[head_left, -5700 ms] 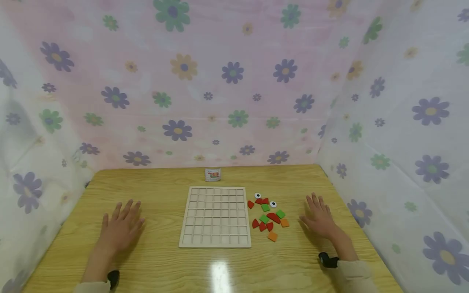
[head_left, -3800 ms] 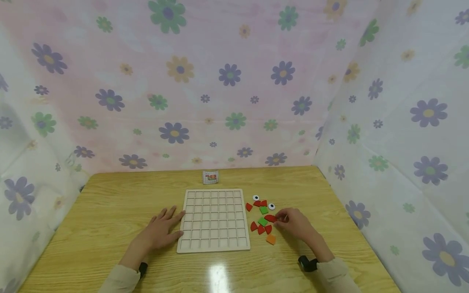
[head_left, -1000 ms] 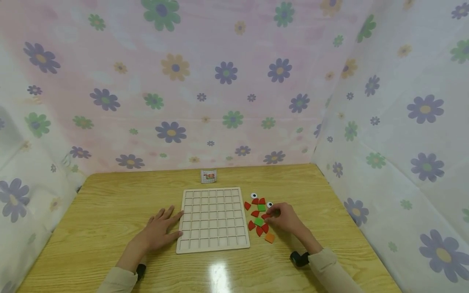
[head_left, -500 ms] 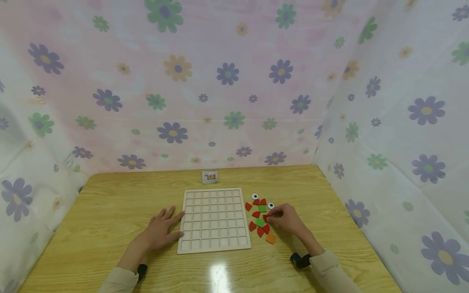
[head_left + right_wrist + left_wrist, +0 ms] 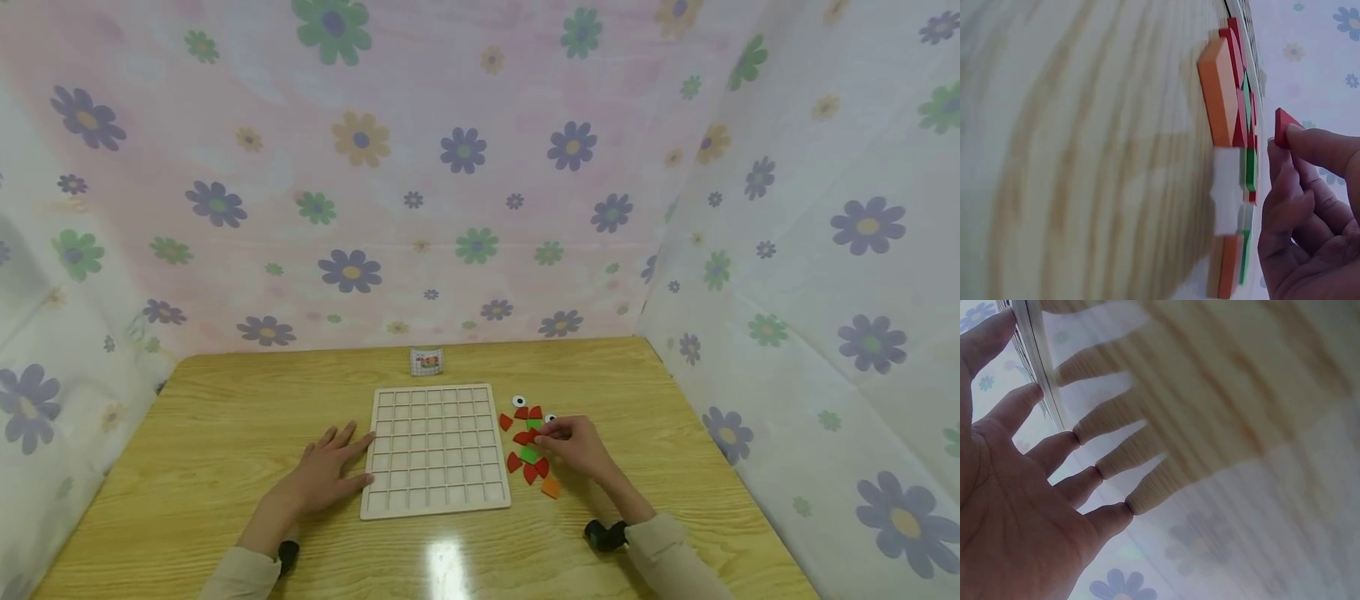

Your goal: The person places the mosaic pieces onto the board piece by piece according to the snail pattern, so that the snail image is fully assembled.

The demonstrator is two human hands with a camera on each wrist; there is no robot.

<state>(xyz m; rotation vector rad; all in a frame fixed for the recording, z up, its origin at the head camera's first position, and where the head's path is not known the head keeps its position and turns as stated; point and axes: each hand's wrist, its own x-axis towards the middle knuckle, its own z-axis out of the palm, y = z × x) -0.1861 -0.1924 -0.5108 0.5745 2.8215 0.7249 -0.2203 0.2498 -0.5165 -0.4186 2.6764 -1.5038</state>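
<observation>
My right hand (image 5: 577,448) pinches a red wedge-shaped tile (image 5: 1281,127) between thumb and fingertips, raised above the scattered tiles. Close by lie other red wedges (image 5: 513,462), a green square tile (image 5: 529,455) and an orange square tile (image 5: 551,487). In the right wrist view, another orange tile (image 5: 1229,265) shows beside the hand; in the head view the hand covers that spot. My left hand (image 5: 324,477) lies with fingers spread, thumb and forefinger touching the left edge of a pale wooden grid board (image 5: 441,457), whose squares hold nothing.
Two white eye discs lie at the back of the tiles, one of them this eye disc (image 5: 519,402), the other partly behind the right hand. A small picture card (image 5: 427,362) sits behind the board. Flowered cloth (image 5: 465,200) encloses the wooden table (image 5: 247,417).
My left hand came from the table's left side to the board's edge. My right hand reached into the tiles, took a red wedge, and has just lifted it slightly leftward.
</observation>
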